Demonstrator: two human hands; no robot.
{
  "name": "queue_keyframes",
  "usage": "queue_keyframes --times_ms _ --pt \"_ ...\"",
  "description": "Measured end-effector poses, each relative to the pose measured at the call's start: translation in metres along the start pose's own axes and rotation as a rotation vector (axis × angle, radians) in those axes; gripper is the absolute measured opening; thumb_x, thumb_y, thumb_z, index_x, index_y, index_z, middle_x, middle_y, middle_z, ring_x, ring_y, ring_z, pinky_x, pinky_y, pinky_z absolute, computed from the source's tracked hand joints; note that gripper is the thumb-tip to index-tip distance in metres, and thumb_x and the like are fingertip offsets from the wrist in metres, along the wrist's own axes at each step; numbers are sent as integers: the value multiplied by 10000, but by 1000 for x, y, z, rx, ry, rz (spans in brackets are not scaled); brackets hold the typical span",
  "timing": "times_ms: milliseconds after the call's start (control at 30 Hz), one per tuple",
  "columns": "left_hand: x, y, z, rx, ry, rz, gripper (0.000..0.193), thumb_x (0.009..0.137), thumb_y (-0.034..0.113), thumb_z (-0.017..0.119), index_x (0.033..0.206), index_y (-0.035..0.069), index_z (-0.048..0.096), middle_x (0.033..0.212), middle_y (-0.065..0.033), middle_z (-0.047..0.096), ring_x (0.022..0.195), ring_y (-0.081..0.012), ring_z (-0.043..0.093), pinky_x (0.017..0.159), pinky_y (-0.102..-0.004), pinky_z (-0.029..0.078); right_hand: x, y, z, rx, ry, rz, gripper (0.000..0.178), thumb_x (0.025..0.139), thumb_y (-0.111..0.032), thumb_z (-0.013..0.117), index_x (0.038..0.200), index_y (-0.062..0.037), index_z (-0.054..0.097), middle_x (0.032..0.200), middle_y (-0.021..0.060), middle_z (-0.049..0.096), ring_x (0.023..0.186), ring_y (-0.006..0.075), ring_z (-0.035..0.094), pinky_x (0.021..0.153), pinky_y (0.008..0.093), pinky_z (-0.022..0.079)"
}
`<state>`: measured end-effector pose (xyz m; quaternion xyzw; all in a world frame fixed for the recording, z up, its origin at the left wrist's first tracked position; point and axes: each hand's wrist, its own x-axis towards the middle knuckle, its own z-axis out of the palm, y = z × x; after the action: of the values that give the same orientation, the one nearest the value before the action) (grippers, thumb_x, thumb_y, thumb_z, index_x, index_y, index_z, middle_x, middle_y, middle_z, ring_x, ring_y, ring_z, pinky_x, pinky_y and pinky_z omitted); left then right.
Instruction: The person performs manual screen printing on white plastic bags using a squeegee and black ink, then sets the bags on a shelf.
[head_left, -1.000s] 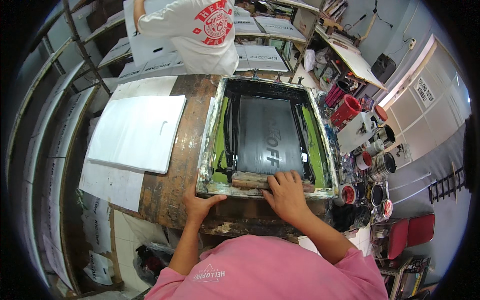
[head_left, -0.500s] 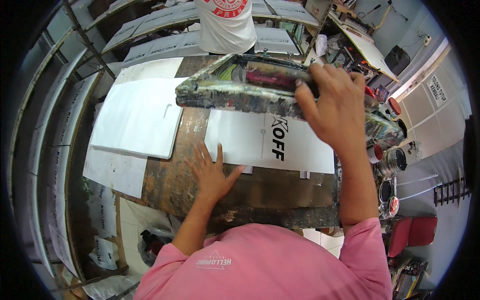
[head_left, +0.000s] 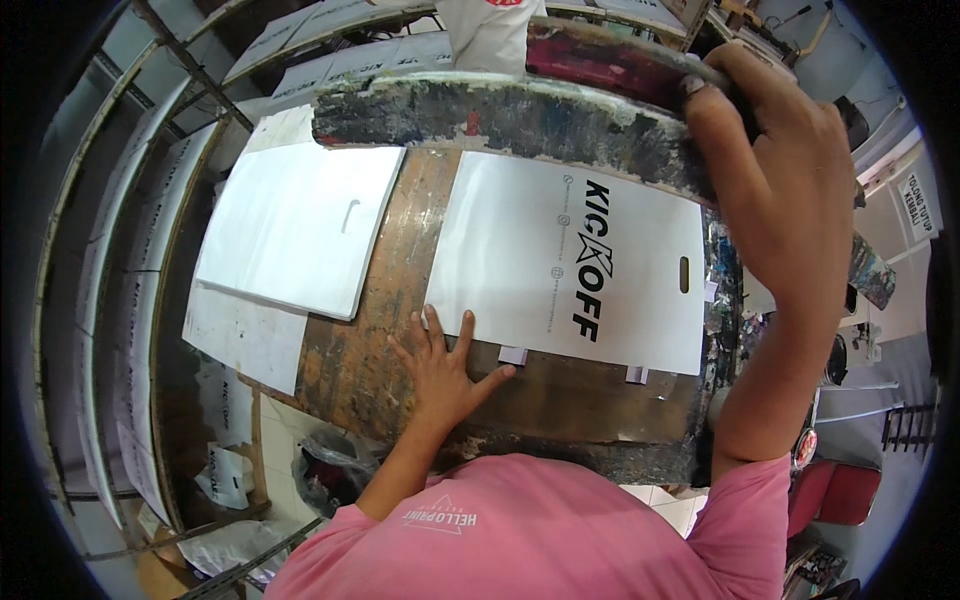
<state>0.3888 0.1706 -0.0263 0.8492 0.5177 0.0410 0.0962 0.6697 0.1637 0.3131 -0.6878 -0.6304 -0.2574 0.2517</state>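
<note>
My right hand [head_left: 785, 180] is up at the right, closed around the end of an ink-stained squeegee [head_left: 610, 65] and the edge of a screen printing frame [head_left: 500, 115]. The frame is tilted up, its paint-crusted near rail above the table. Below it lies a flat white plastic bag [head_left: 500, 240] with black print and a slot handle at its right end. My left hand [head_left: 440, 370] rests spread on the table, fingertips at the bag's near left corner. Small pale tabs [head_left: 512, 355] sit along the bag's near edge.
A stack of white bags [head_left: 290, 230] lies on the left of the stained worktable [head_left: 370, 350]. Racks [head_left: 150, 300] with printed bags stand at the left. Across the table is a person in a white shirt [head_left: 490, 40]. A red chair [head_left: 835, 490] stands lower right.
My right hand has raised the screen frame and squeegee, uncovering more of the printed bag. My left hand stays spread by the bag's corner. The view has shifted.
</note>
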Motion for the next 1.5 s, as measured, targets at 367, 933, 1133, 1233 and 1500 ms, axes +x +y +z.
queue_keyframes --times_ms 367,933,1133,1233,1500 --pt "12 21 -27 -259 161 164 1010 906 724 683 1526 -59 533 1615 -237 500 1604 -437 280 1219 -775 -62 1 9 2 16 -8 20 451 1003 -415 550 1161 -34 733 954 244 730 891 422 702 852 466 527" --pt "74 -85 -119 -953 568 -210 410 925 35 698 1330 -13 738 1324 -169 749 1234 -238 691 1083 -357 517 -4 0 3 8 78 -12 394 936 -369 600 973 7 713 918 221 718 846 438 636 868 491 450" --pt "106 -250 -130 -737 631 -238 398 858 58 691 1236 -24 781 1052 -114 805 853 -124 692 810 -275 551 -8 -6 5 -37 52 64 414 923 -356 599 1055 16 725 984 227 716 894 419 625 902 473 452" --pt "135 -336 -151 -487 536 -294 433 810 112 696 1218 7 797 1031 -195 806 903 -215 750 866 -327 570 -9 -11 0 -10 47 56 406 925 -348 604 1055 17 723 988 223 719 900 414 630 908 475 452" --pt "117 -157 -215 -583 465 87 951 852 316 923 1634 79 438 1365 -152 686 1191 -281 676 1009 -431 561 -20 -17 -2 -52 10 132 508 930 -367 620 1294 -16 668 981 234 728 915 402 645 927 489 446"
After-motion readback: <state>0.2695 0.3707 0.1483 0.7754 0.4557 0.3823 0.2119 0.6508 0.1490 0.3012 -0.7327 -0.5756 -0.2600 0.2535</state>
